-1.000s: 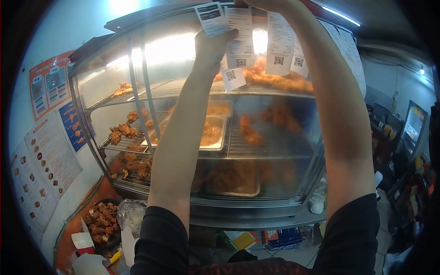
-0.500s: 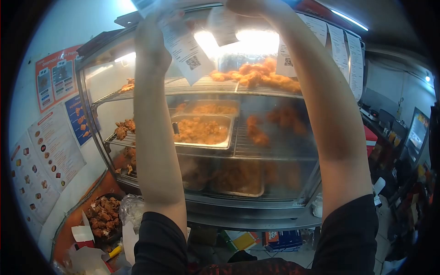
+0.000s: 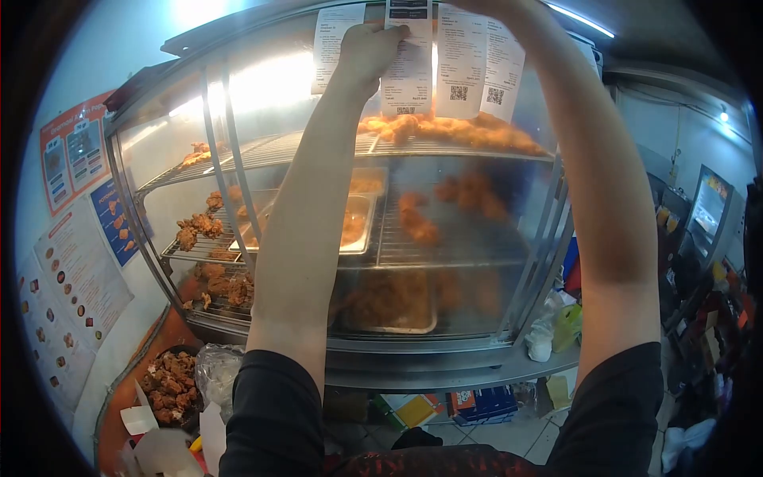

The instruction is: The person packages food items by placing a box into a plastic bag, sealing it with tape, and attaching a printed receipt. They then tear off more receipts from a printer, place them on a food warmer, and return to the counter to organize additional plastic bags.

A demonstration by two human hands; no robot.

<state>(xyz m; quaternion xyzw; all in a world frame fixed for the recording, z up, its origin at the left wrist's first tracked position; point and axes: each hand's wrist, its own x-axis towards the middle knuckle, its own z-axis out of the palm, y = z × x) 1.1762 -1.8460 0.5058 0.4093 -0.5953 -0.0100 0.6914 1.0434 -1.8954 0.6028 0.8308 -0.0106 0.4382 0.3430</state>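
Note:
Both arms reach up to the top front of a glass display cabinet. My left hand (image 3: pixel 371 54) pinches a printed receipt (image 3: pixel 408 75), its thumb lying over the paper. At the upper edge of the view is my right hand (image 3: pixel 485 6), partly cut off, near the tops of two overlapping receipts (image 3: pixel 461 60); its fingers are not clear. Another receipt (image 3: pixel 334 48) hangs left of my left hand. Fried chicken (image 3: pixel 453 133) lies on the upper rack behind the glass, and a metal tray (image 3: pixel 367 226) of fried pieces sits on the middle rack.
At the lower left, a dark bowl of fried pieces (image 3: pixel 171 385) stands beside a clear plastic bag (image 3: pixel 218 378). Posters (image 3: pixel 75 278) cover the left wall. A white plastic bag (image 3: pixel 540 338) lies by the cabinet's right corner. Boxes (image 3: pixel 485 404) are below it.
The view has shifted and turned. The tilted, blurred receipt near my left hand now hangs upright. My left hand has moved right relative to the cabinet, and the sliding glass edges now show at left.

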